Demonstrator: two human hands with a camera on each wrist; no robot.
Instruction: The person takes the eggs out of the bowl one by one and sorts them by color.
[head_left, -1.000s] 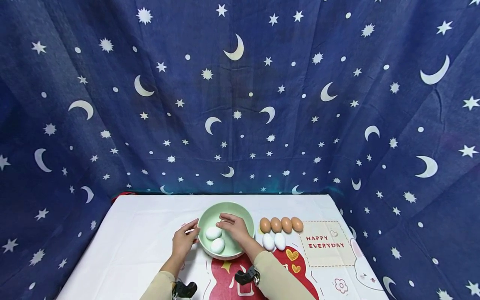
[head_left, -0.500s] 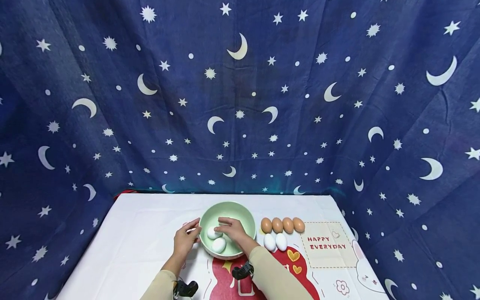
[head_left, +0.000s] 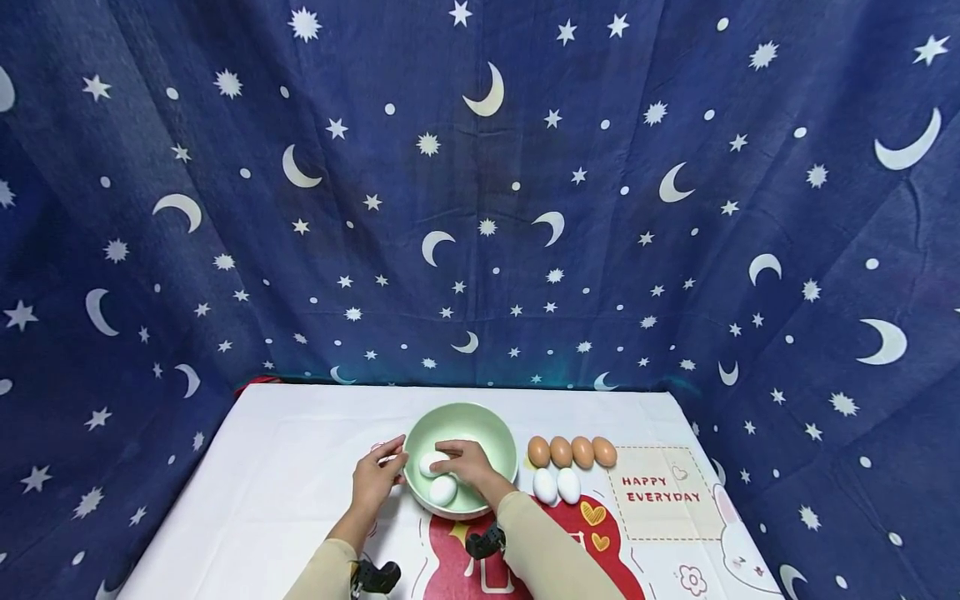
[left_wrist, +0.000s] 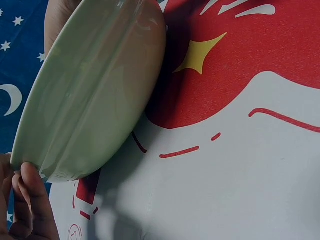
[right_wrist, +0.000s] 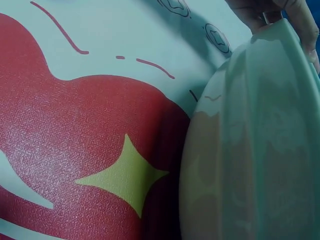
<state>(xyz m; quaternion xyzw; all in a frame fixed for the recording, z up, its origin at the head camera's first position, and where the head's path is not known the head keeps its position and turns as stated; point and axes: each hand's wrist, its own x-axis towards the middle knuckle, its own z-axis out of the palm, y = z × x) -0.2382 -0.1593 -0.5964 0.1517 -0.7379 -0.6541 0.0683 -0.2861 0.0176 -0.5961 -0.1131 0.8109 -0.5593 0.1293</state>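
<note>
"Well, where is the right hand [head_left: 468, 468], and what lies beside it?"

"The right hand comes from the right into the green bowl [head_left: 472, 423]. The farther white egg [head_left: 426, 463] is directly at its fingers, on the left end of the hand. The nearer white egg [head_left: 442, 490] is also inside the bowl, just on the near side of the first."

"Do the fingers hold the egg?"

"Thumb and fingers are placed apart about the farther white egg. Whether they pinch it, one cannot tell."

"And the left hand [head_left: 375, 479]?"

"It is at the left side of the bowl. Its index finger and thumb are apart from each other, both tips at the rim. If they grip it, one cannot tell."

"Which eggs are outside?"

"To the right of the bowl are four brown eggs [head_left: 560, 452] in one row, and two white eggs [head_left: 545, 486] near of this row."

"Can some writing be read?"

"Yes. At the right of the white tablecloth [head_left: 300, 467], a beige patch [head_left: 667, 521] carries the red words HAPPY EVERYDAY [head_left: 660, 489]. Near of the bowl, the red print [head_left: 442, 579] has white strokes, partly hidden by the right sleeve [head_left: 551, 546], so these cannot be read."
</note>
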